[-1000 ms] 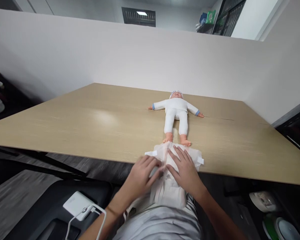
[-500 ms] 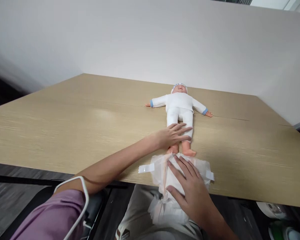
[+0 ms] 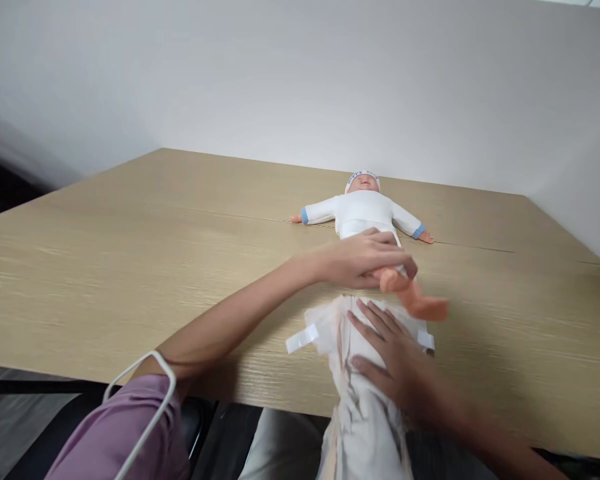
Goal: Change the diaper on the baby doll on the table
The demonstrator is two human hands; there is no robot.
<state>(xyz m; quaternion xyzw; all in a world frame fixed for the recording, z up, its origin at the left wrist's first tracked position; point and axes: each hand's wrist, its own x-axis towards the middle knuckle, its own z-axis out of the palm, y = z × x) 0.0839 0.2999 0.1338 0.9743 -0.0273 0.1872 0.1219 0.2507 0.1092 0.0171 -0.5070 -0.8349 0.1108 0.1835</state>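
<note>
A baby doll (image 3: pixel 365 208) in a white outfit with blue cuffs and a printed headband lies on its back, arms spread. My left hand (image 3: pixel 363 259) is closed around the doll's lower legs, lifting its feet (image 3: pixel 423 303) off the table. An unfolded white diaper (image 3: pixel 347 347) lies just below the feet, its far end on the table and its near end hanging over the edge toward my lap. Flat on the diaper rests my right hand (image 3: pixel 393 350), fingers stretched out. White tabs (image 3: pixel 303 339) stick out at the diaper's sides.
The wood-grain table (image 3: pixel 155 267) reaches back to a pale wall (image 3: pixel 230 80). A white cable (image 3: pixel 153 413) loops around my left upper arm. A dark chair part (image 3: pixel 193 423) shows below the near edge.
My left hand has gone from lying open over the doll's legs to gripping them, and the feet have risen. The diaper and my right hand have shifted slightly forward.
</note>
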